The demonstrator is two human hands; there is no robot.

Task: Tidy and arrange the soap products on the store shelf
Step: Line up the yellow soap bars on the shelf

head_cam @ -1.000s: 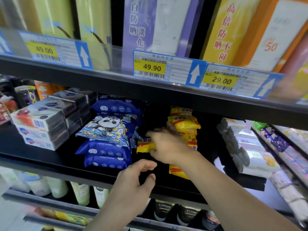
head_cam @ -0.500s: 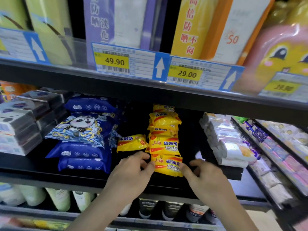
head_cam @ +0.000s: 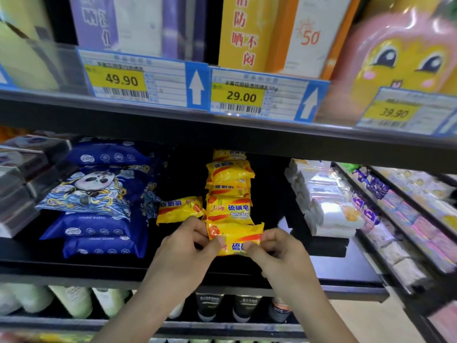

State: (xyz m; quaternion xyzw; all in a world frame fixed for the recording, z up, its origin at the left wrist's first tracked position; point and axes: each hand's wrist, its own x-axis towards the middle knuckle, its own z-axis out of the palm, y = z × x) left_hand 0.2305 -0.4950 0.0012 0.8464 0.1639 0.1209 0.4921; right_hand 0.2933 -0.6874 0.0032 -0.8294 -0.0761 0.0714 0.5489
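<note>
At the front of the yellow soap row (head_cam: 230,184): both hands are now on the front soap bar (head_cam: 235,237); half a second ago they only touched its ends with the fingers loose.
Change: the front soap bar is now pinched and seems a little raised from the black shelf (head_cam: 74,262), so the grasp is made. One second ago the right hand was deeper in, beside the row.
Meaning for task: I judge the row is being straightened from the front; this bar can now be squared with the bars behind it.
Left hand (head_cam: 184,253): at the left end of the front soap bar, thumb and fingers closed on the wrapper edge.
Right hand (head_cam: 278,253): at the right end of the same bar, fingers curled, pinching the wrapper from the front.
Arms: both forearms come up from below the row, wrists close together.
Loose soap bar (head_cam: 180,209): just left of the row, lying turned sideways, not yet in line.
Blue packs (head_cam: 99,201): further left of the row, stacked.
White packs (head_cam: 324,201): right of the row, apart from it.
</note>
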